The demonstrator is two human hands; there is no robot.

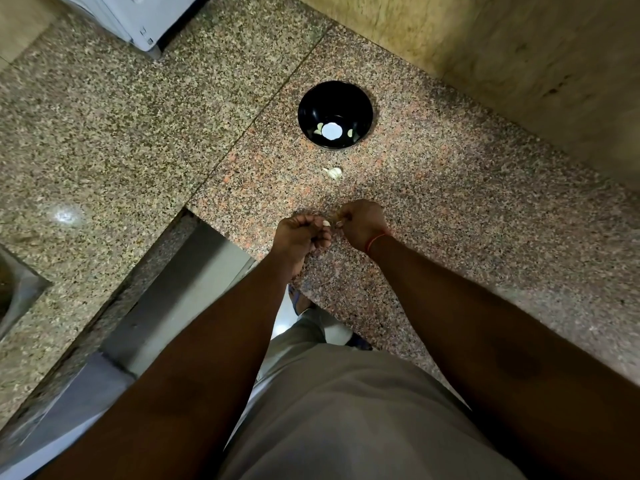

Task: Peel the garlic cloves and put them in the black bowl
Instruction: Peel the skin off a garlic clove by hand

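Note:
The black bowl (335, 114) stands on the speckled granite counter (450, 209), with two pale peeled cloves (318, 128) lying in its bottom beside a bright reflection. An unpeeled piece of garlic (334, 172) lies on the counter between the bowl and my hands. My left hand (300, 234) is curled round a white garlic clove (326, 223) that shows at its fingertips. My right hand (362, 222) meets it from the right and pinches a bit of skin at the same clove.
A white appliance (138, 19) stands at the far left. The counter steps down at a corner (188, 209) to the left of my hands, and a steel sink edge (20, 289) shows at the left. A tiled wall (519, 64) rises behind the bowl.

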